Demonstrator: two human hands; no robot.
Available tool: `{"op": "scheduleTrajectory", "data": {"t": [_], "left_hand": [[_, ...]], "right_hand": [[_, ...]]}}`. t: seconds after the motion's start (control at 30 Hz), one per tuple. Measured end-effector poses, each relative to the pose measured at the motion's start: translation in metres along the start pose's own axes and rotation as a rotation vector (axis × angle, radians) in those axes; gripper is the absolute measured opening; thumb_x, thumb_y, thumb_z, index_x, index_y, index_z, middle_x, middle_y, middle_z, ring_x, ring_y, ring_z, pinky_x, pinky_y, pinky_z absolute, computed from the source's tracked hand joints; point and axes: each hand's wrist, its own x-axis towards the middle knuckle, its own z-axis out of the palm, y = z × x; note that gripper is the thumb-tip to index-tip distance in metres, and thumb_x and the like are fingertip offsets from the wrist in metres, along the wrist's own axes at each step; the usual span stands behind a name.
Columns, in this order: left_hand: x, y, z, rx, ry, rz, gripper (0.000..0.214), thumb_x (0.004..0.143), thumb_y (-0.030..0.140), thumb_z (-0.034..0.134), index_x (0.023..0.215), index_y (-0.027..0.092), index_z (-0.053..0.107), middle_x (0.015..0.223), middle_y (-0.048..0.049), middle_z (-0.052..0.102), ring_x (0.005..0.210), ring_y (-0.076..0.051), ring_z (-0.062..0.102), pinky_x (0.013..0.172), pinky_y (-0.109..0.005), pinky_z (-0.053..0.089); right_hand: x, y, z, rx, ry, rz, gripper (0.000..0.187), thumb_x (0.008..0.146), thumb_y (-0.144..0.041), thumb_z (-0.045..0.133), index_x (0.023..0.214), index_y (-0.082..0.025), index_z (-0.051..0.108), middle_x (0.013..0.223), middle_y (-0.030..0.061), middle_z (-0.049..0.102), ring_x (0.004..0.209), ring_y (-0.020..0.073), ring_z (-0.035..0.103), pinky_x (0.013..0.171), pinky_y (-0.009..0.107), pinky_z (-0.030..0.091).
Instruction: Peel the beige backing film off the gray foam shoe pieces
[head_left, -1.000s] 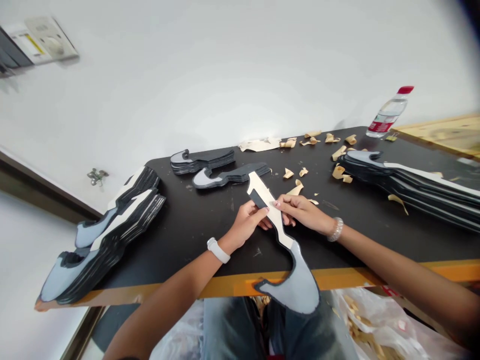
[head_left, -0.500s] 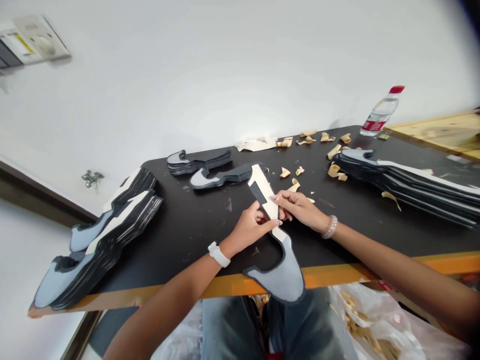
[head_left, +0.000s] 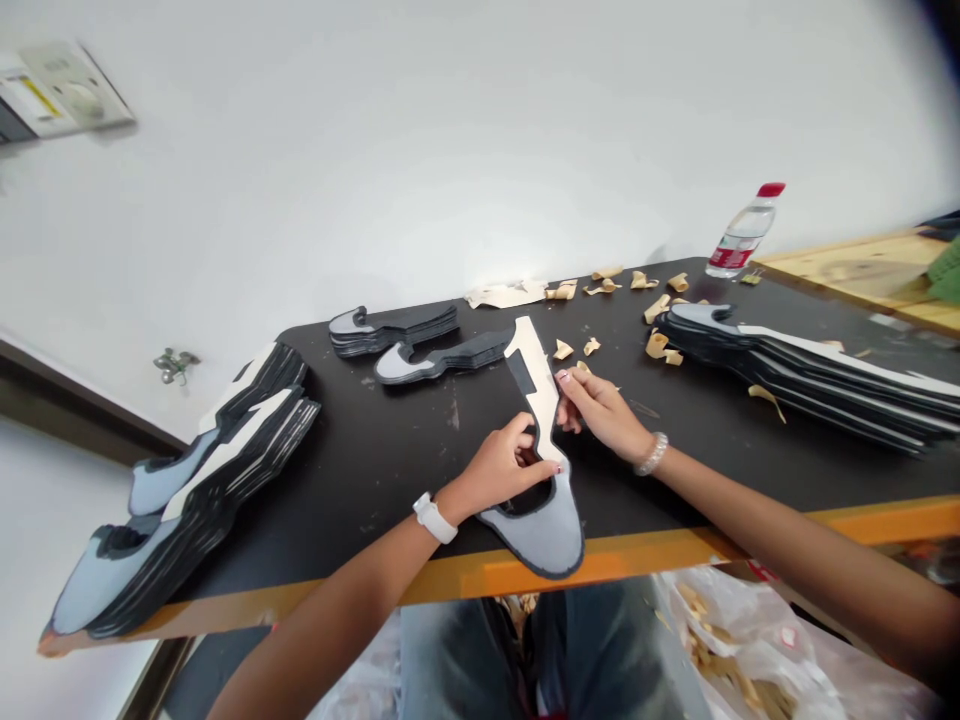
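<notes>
A flat shoe upper piece (head_left: 541,525), grey with a black edge, lies at a slant above the table's front edge. A cream strip (head_left: 534,360) covers its narrow far part. My left hand (head_left: 504,465) holds the piece at its narrow middle, thumb on top and fingers at its left side. My right hand (head_left: 600,410) is closed at the right edge of the far part, thumb and fingers pinched there; its lower fingertips are partly hidden.
Stacks of similar upper pieces stand at the left (head_left: 225,485), at the back (head_left: 442,360) and at the right (head_left: 810,375) of the black table (head_left: 397,440). Curled paper scraps (head_left: 652,310) and a water bottle (head_left: 741,240) are behind. Plastic bags (head_left: 772,640) with scraps hang below.
The upper piece has moved away from me and turned more upright in view. My left hand has shifted slightly lower along it, and my right thumb has moved from the cream surface to the right edge.
</notes>
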Motion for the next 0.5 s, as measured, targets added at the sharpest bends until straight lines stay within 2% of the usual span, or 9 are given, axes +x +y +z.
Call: {"op": "scheduleTrajectory", "data": {"t": [0.1, 0.13, 0.33, 0.5], "left_hand": [[0.000, 0.000, 0.000, 0.056, 0.004, 0.016, 0.035, 0.075, 0.032, 0.063, 0.102, 0.019, 0.047, 0.070, 0.0001, 0.062, 0.058, -0.013, 0.054, 0.054, -0.021, 0.037], [0.000, 0.000, 0.000, 0.077, -0.001, 0.023, 0.034, 0.075, 0.032, 0.063, 0.102, 0.019, 0.046, 0.068, 0.0012, 0.061, 0.058, -0.012, 0.054, 0.054, -0.021, 0.036], [0.001, 0.001, -0.002, 0.145, -0.077, 0.051, 0.031, 0.076, 0.032, 0.062, 0.099, 0.017, 0.049, 0.070, 0.0018, 0.060, 0.058, -0.010, 0.050, 0.057, -0.021, 0.037], [0.000, 0.002, -0.005, 0.083, -0.098, 0.060, 0.029, 0.076, 0.034, 0.063, 0.095, 0.017, 0.052, 0.073, 0.0005, 0.061, 0.062, -0.011, 0.052, 0.057, -0.021, 0.037]], "right_hand": [[0.001, 0.002, -0.003, -0.010, 0.071, -0.071, 0.044, 0.088, -0.056, 0.041, 0.109, -0.019, 0.052, 0.059, -0.0017, 0.058, 0.047, 0.0109, 0.054, 0.049, 0.024, 0.046], [0.001, 0.003, -0.004, -0.019, 0.099, -0.089, 0.045, 0.088, -0.055, 0.041, 0.112, -0.019, 0.053, 0.063, -0.0009, 0.059, 0.049, 0.0112, 0.056, 0.051, 0.024, 0.048], [0.008, 0.010, -0.013, -0.056, 0.275, -0.190, 0.033, 0.081, -0.046, 0.058, 0.101, -0.020, 0.063, 0.075, 0.0015, 0.062, 0.062, 0.0122, 0.058, 0.055, 0.024, 0.051], [0.010, 0.009, -0.019, -0.040, 0.270, -0.210, 0.028, 0.078, -0.039, 0.064, 0.097, -0.019, 0.065, 0.085, 0.0037, 0.065, 0.067, 0.0123, 0.059, 0.060, 0.025, 0.052]]}}
